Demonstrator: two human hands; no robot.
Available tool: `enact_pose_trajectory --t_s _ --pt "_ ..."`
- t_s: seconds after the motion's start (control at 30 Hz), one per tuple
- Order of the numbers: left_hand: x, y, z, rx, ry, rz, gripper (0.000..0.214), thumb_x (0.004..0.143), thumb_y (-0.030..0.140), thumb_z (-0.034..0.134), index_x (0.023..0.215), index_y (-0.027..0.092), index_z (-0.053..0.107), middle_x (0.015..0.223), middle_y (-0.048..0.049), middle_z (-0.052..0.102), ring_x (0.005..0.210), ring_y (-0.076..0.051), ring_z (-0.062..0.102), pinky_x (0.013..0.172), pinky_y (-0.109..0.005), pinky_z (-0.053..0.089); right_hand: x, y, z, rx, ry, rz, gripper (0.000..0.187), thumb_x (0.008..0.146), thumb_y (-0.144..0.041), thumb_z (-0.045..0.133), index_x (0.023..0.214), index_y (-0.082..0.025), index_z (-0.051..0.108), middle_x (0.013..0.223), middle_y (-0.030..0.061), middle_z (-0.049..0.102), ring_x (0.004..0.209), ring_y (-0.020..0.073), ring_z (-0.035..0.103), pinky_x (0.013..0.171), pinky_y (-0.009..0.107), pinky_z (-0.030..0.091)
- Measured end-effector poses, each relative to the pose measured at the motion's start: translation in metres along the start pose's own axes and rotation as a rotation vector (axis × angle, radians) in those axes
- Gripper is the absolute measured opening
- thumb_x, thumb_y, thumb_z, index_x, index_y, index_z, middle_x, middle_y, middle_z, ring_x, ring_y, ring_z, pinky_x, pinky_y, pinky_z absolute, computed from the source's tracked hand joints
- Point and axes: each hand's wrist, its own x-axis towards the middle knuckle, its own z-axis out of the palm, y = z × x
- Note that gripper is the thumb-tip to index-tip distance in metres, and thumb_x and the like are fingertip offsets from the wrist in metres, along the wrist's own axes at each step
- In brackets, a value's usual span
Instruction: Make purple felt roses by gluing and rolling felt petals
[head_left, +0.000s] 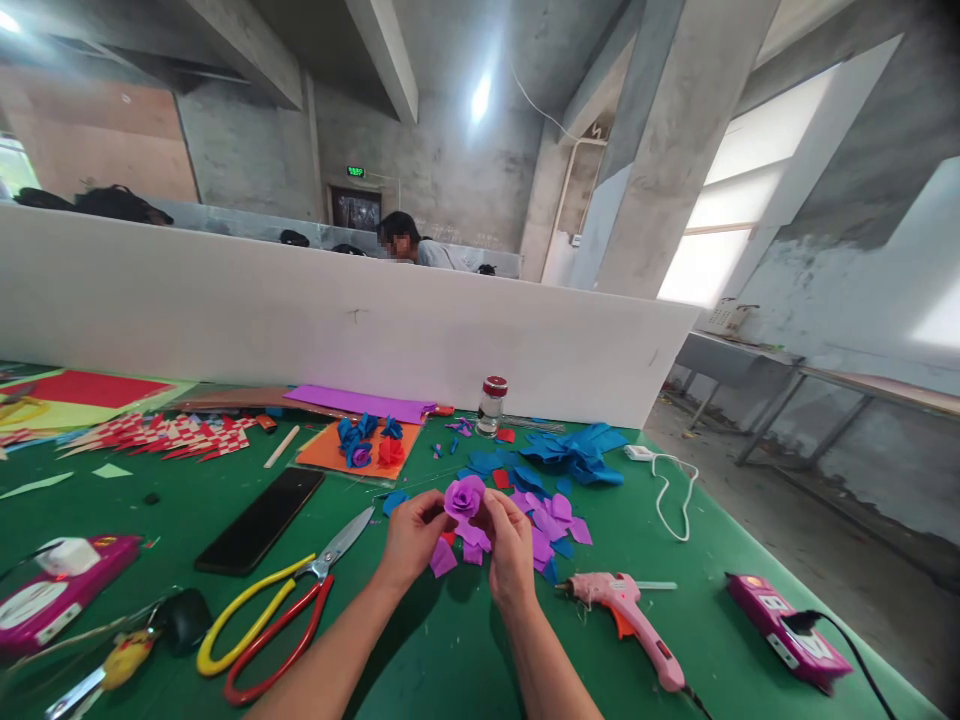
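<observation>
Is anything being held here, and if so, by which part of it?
A purple flower, held at opposite sides of its outer edge by the left hand and the right hand.

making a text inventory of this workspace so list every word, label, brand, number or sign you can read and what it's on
Nothing can be read.
Lit green sign above the doorway: too small.
Left-side magenta power strip: markings blurred.
Right-side magenta power strip: markings too small.
Back wall: faint marks, illegible.
</observation>
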Motion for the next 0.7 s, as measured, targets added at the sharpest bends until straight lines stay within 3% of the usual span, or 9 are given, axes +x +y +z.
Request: enact_pose_trajectory --t_s 0.37,0.53,0.7 --pt "0.001 -0.008 0.0 0.029 -0.002 -0.001 0.011 0.069 0.025 0.061 0.066 0.018 0.07 0.059 0.0007 0.066 0.057 -0.015 0.059 0.058 -0.023 0.046 -0.004 -0.01 0.005 -0.051 0.048 0.046 0.049 0.079 -0.061 0.057 0.083 -0.016 0.074 0.072 0.0071 0.073 0.064 0.0204 0.065 0.059 0.03 0.048" --pt "-0.001 0.001 0.0 0.063 -0.009 0.04 0.011 0.069 0.026 0.062 0.065 0.019 0.07 0.063 -0.0005 0.067 0.06 -0.015 0.06 0.06 -0.023 0.047 -0.005 -0.008 0.005 -0.147 0.034 -0.101 0.036 0.075 -0.051 0.069 0.076 -0.016 0.073 0.069 0.0028 0.068 0.063 0.0153 0.056 0.062 0.027 0.045" --pt "-0.001 -0.002 0.0 0.071 0.003 0.065 0.011 0.07 0.025 0.061 0.066 0.019 0.069 0.064 -0.0006 0.066 0.061 -0.015 0.06 0.061 -0.024 0.047 -0.004 -0.009 0.005 -0.194 0.083 -0.126 0.032 0.074 -0.048 0.07 0.074 -0.016 0.072 0.067 0.0021 0.065 0.062 0.0146 0.052 0.061 0.026 0.044"
